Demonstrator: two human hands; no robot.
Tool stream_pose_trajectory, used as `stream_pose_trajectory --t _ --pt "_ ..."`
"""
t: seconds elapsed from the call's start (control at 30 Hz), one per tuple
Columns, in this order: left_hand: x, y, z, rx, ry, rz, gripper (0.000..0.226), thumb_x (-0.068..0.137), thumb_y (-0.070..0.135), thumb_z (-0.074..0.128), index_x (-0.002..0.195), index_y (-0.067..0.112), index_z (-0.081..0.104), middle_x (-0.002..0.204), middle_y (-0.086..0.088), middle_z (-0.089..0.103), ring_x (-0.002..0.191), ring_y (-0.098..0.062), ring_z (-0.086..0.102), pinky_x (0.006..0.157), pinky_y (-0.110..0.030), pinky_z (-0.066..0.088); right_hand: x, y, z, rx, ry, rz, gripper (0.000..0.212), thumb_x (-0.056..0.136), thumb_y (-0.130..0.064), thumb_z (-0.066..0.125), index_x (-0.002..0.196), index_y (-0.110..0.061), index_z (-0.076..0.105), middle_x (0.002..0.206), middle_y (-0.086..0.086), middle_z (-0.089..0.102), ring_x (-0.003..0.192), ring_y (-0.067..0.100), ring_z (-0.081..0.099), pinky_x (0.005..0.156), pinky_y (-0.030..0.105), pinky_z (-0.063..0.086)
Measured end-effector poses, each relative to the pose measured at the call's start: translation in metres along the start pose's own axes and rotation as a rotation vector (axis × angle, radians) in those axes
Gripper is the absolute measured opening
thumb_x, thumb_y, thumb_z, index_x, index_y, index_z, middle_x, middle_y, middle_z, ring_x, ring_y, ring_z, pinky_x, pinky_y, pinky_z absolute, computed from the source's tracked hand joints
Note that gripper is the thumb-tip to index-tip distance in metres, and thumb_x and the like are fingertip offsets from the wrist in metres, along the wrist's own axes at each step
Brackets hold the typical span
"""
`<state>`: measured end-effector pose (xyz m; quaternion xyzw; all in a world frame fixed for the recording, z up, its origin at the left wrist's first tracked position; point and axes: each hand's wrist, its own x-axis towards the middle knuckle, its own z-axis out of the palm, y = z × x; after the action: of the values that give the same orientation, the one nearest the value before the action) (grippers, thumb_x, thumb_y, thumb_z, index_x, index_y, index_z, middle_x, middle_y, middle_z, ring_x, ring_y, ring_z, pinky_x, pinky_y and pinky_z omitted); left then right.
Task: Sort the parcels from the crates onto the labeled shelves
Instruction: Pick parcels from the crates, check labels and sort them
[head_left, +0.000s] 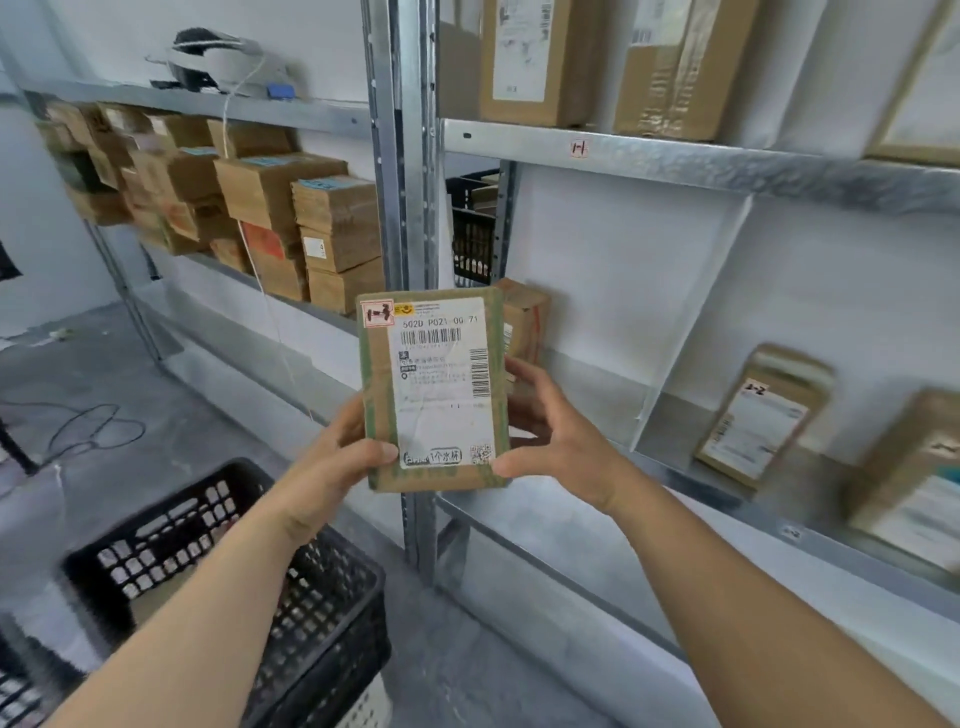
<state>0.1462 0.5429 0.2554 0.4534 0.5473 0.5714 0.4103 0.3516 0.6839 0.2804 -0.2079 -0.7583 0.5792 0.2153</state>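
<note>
Both bare forearms reach up from the bottom of my view. The left hand (343, 457) grips the lower left edge of a flat brown cardboard parcel with green-striped tape (434, 389), thumb on its face. The right hand (556, 436) clasps the right edge, thumb at the lower right corner and fingers behind. I see the parcel held upright in the air, in front of the galvanised steel shelf upright (410, 208), resting on nothing. Its white shipping label reads "502D P021 00 71" above a barcode and "1个水杯" at the bottom; a red-bordered sticker in the top left corner starts "1-", the rest too blurred for me to read. Below my left arm a black perforated plastic crate (234, 571) sits on the grey concrete floor (156, 374). The front edge of the upper steel shelf (675, 166) carries a small tag, "1-1". On the shelf below, right of a white divider panel (691, 322), a labelled brown parcel (758, 421) leans near the back wall. Stacked brown cartons (291, 192) fill the left-hand rack.
</note>
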Motion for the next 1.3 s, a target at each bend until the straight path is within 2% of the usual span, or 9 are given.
stream_pose_trajectory --t 0.13,0.23,0.33,0.47,0.7,0.83,0.97,1.2,1.3 --pt "-0.018 0.006 0.018 0.001 -0.069 0.041 0.083 0.060 0.036 0.067 0.138 0.033 0.040 0.129 0.006 0.062 0.118 -0.017 0.059 0.094 -0.033 0.045 -0.046 -0.013 0.009 -0.031 0.091 0.013 0.098 0.062 -0.008 0.073 0.142 -0.040 0.027 0.133 -0.003 0.055 0.120 0.008 0.055 0.093 0.025 0.052" --pt "-0.027 0.013 0.036 -0.003 -0.126 0.059 0.080 0.058 0.037 0.066 0.134 0.040 0.042 0.129 0.007 0.062 0.118 -0.017 0.059 0.091 -0.029 0.048 -0.081 -0.023 0.009 -0.085 0.162 0.032 0.100 0.065 -0.011 0.074 0.145 -0.041 0.023 0.133 -0.011 0.053 0.123 0.005 0.051 0.098 0.031 0.050" --pt "-0.035 0.020 0.060 0.007 -0.191 0.084 0.076 0.059 0.037 0.065 0.132 0.044 0.043 0.129 0.008 0.062 0.119 -0.017 0.058 0.099 -0.039 0.044 -0.115 -0.032 0.004 -0.116 0.244 0.042 0.095 0.070 -0.007 0.075 0.141 -0.047 0.025 0.132 -0.013 0.052 0.123 0.007 0.051 0.096 0.029 0.051" --pt "-0.041 0.036 0.095 0.007 -0.279 0.109 0.076 0.061 0.037 0.067 0.133 0.045 0.044 0.128 0.009 0.062 0.120 -0.019 0.058 0.105 -0.051 0.039 -0.159 -0.049 -0.009 -0.142 0.363 0.012 0.092 0.075 0.004 0.074 0.134 -0.050 0.027 0.123 -0.020 0.055 0.107 -0.012 0.054 0.077 0.009 0.049" --pt "-0.042 0.076 0.156 0.088 -0.439 0.207 0.080 0.066 0.040 0.066 0.140 0.047 0.036 0.129 0.014 0.060 0.122 -0.010 0.055 0.107 -0.044 0.037 -0.232 -0.080 -0.042 -0.167 0.574 -0.043 0.088 0.068 -0.006 0.076 0.128 -0.054 0.034 0.128 -0.011 0.059 0.118 0.010 0.057 0.092 0.035 0.055" --pt "-0.045 0.097 0.191 0.147 -0.404 0.259 0.090 0.061 0.051 0.064 0.145 0.045 0.031 0.134 0.014 0.053 0.121 0.000 0.050 0.107 -0.037 0.038 -0.272 -0.099 -0.066 -0.180 0.660 -0.083 0.084 0.061 -0.012 0.073 0.122 -0.056 0.037 0.126 -0.010 0.060 0.115 0.006 0.058 0.086 0.027 0.056" --pt "-0.045 0.109 0.235 0.229 -0.367 0.365 0.080 0.073 0.050 0.072 0.143 0.044 0.033 0.135 0.013 0.048 0.118 0.012 0.043 0.088 -0.014 0.037 -0.317 -0.110 -0.095 -0.208 0.735 -0.106 0.084 0.061 -0.008 0.072 0.124 -0.052 0.039 0.124 -0.004 0.061 0.116 0.010 0.058 0.088 0.028 0.056" --pt "-0.050 0.136 0.352 0.497 -0.306 0.577 0.075 0.079 0.043 0.067 0.145 0.032 0.033 0.136 0.011 0.045 0.115 -0.001 0.048 0.092 -0.024 0.042 -0.414 -0.123 -0.162 -0.284 0.833 -0.134 0.088 0.060 -0.011 0.074 0.128 -0.052 0.038 0.121 -0.007 0.063 0.112 0.005 0.060 0.083 0.023 0.056" --pt "-0.054 0.148 0.409 0.583 -0.277 0.647 0.077 0.079 0.044 0.068 0.146 0.029 0.033 0.141 0.007 0.044 0.120 -0.010 0.046 0.099 -0.038 0.045 -0.459 -0.127 -0.195 -0.309 0.869 -0.151 0.086 0.061 -0.007 0.070 0.130 -0.050 0.039 0.117 -0.008 0.065 0.110 0.005 0.062 0.082 0.024 0.056"
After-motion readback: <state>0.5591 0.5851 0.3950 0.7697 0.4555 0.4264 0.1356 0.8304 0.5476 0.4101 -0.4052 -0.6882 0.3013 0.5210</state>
